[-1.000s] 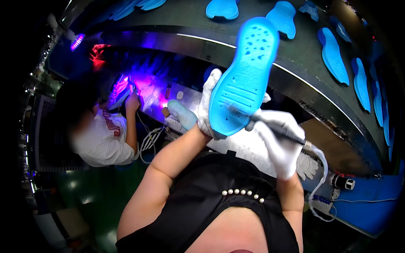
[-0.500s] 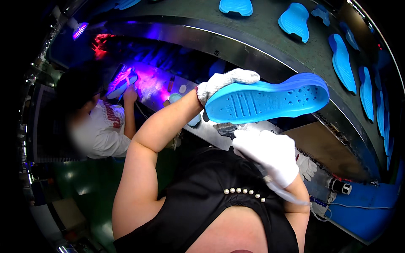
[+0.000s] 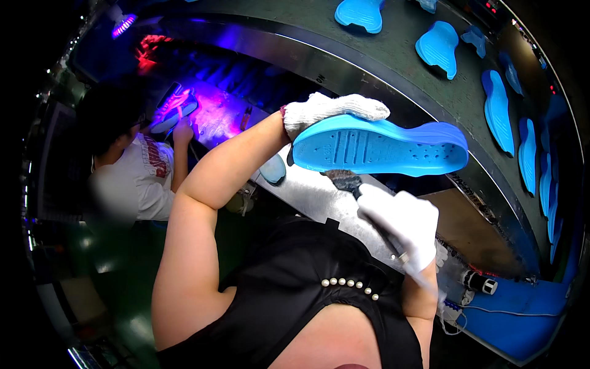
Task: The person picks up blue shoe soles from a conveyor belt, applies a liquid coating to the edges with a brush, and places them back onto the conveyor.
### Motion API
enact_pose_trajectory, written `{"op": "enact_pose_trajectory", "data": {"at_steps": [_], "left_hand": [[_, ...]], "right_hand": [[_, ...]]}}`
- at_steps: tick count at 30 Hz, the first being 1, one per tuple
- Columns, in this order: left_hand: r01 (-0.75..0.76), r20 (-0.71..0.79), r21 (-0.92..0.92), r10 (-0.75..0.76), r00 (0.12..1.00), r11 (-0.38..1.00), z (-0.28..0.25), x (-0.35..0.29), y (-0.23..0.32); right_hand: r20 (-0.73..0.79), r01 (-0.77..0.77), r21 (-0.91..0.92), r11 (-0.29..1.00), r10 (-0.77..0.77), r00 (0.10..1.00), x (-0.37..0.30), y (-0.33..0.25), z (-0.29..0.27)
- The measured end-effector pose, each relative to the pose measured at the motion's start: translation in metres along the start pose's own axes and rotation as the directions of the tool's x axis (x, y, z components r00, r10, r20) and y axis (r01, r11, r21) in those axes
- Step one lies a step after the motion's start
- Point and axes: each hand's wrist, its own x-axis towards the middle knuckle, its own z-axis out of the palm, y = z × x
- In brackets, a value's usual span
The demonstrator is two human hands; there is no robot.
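A blue shoe sole is held up in front of me, its hollow side with slots and round holes facing me. My left hand, in a knitted white glove, is closed on its far upper edge near the left end. My right hand, in a smooth white glove, is closed round the dark handle of a brush. The dark bristles are just under the sole's lower edge; whether they touch it I cannot tell.
A dark green conveyor curves along the far and right sides, carrying several blue soles. Below the sole lies a metal bench with another sole on it. At left a co-worker holds a shoe under purple light.
The brush has turned and its bristles now show more plainly below the sole. The held sole has shifted slightly left, and the soles on the conveyor appear lower in the view.
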Motion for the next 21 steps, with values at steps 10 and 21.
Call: {"op": "enact_pose_trajectory", "data": {"at_steps": [10,21], "left_hand": [[-0.538,0.164,0.294,0.513,0.843,0.79,-0.02,-0.037,0.01],[-0.062,-0.138,-0.414,0.004,0.99,0.908,-0.009,-0.037,0.031]], "right_hand": [[-0.025,0.043,-0.141,0.989,-0.047,0.999,-0.002,0.004,-0.009],[-0.249,0.124,0.173,0.977,-0.079,0.965,0.011,0.025,-0.002]]}}
